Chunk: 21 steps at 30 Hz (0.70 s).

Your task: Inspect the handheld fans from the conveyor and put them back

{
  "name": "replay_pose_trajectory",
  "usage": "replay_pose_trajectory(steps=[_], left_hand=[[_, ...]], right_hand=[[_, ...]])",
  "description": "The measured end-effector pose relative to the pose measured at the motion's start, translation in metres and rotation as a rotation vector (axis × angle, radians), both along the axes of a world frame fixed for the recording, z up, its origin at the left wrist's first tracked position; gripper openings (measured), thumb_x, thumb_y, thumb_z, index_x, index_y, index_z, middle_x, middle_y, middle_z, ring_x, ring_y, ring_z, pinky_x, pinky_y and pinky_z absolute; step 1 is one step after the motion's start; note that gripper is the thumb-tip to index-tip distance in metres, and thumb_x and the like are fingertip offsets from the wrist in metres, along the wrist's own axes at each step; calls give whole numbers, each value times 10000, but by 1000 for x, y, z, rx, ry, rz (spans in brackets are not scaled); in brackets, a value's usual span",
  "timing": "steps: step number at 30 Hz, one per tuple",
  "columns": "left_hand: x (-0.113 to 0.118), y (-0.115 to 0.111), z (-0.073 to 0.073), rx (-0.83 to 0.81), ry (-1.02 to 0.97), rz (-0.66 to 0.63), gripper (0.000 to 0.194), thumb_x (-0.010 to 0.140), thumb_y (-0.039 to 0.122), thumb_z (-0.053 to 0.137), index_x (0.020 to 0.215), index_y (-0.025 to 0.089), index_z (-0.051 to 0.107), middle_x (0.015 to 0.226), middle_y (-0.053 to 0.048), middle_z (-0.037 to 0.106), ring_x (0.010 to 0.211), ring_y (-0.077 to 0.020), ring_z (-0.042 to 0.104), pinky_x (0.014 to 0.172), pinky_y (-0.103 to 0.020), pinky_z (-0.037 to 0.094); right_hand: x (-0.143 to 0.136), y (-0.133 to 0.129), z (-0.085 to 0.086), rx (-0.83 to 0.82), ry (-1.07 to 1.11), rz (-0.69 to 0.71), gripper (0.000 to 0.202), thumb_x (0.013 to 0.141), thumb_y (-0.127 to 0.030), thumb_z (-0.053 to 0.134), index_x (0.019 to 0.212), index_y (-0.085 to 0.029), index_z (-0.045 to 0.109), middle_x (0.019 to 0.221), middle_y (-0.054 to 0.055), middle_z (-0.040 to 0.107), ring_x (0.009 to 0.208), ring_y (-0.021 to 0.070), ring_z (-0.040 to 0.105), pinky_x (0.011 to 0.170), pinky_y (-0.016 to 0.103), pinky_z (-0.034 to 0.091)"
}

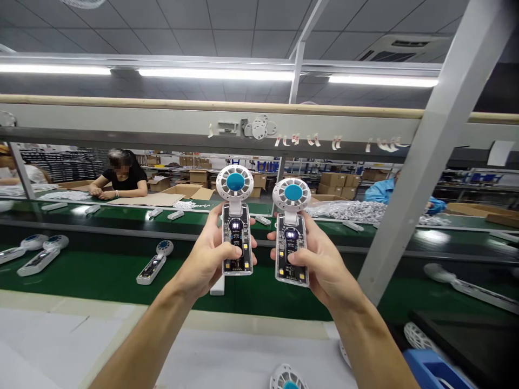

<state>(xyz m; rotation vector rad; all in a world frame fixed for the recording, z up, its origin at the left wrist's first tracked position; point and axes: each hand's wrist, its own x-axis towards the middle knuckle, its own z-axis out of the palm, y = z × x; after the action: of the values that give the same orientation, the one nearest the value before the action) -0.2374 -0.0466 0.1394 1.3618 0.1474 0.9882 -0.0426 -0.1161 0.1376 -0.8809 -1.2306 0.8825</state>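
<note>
My left hand (211, 254) grips a small hand-held fan (235, 227) upright, thumb pressed on its clear handle. The fan has a white round head with a blue centre and a see-through body with lit spots. My right hand (320, 265) holds a second, matching fan (292, 232) the same way, thumb across its handle. Both fans are raised side by side above the green conveyor belt (101, 275), a small gap between them.
More fans (154, 263) (40, 254) lie on the belt at left and another (466, 283) at right. A slanted grey frame post (421, 162) crosses at right. A white worktop (227, 362) lies below with a fan head (287, 378) and a blue bin (433, 370). Across the line sit a person in black (121, 181) and a blue sleeve (385, 192).
</note>
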Motion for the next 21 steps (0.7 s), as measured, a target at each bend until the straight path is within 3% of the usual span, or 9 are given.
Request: replay_pose_trajectory(steps=[4,21], left_hand=[[-2,0,-1,11,-5,18,788,721,47,614,1385,290,266,984,-38,658,705,-188,683,632,-315,555],[7,-3,-4,-56,-69,48,604,764,130,619,1296,240,355,928,-35,666,679,-183,685,620,-325,569]], right_hand=[[1,0,0,-4,4,-18,860,632,-104,638,1426,-283,363,973,39,692,737,182,679,644,294,548],[1,-1,2,-44,70,-22,752,681,-155,638,1384,-287,408,957,32,672,717,183,660,595,295,546]])
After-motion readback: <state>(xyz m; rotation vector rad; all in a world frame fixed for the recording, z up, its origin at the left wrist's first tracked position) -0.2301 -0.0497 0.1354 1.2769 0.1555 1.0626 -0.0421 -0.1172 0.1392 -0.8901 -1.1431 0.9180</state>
